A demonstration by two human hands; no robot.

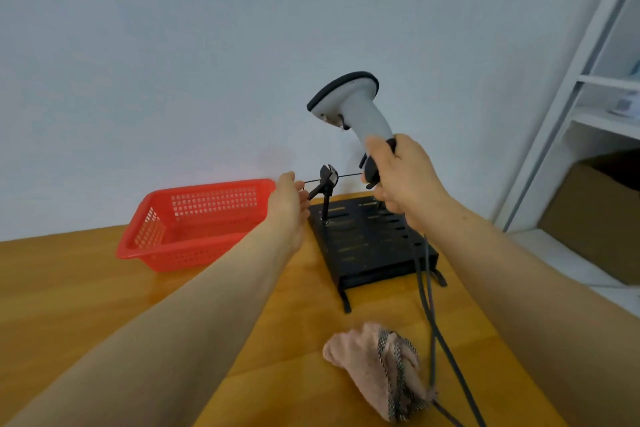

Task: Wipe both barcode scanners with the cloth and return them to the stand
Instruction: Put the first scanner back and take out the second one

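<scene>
My right hand [401, 177] grips the lower handle of a white barcode scanner [353, 107] with a black rim, holding it upright above the black slotted stand [367, 246]. Its dark cable [431, 322] hangs down past the stand to the table. My left hand [289, 201] reaches to the stand's black clip holder [327, 180] on its thin post, fingers at the holder's left arm. A pink cloth [377, 367] with a checked patch lies crumpled on the wooden table in front of the stand. Only one scanner is in view.
A red perforated plastic basket [194, 229] sits on the table left of the stand, against the pale wall. A white shelf unit [595, 87] and a cardboard box [602, 218] stand off to the right, beyond the table edge.
</scene>
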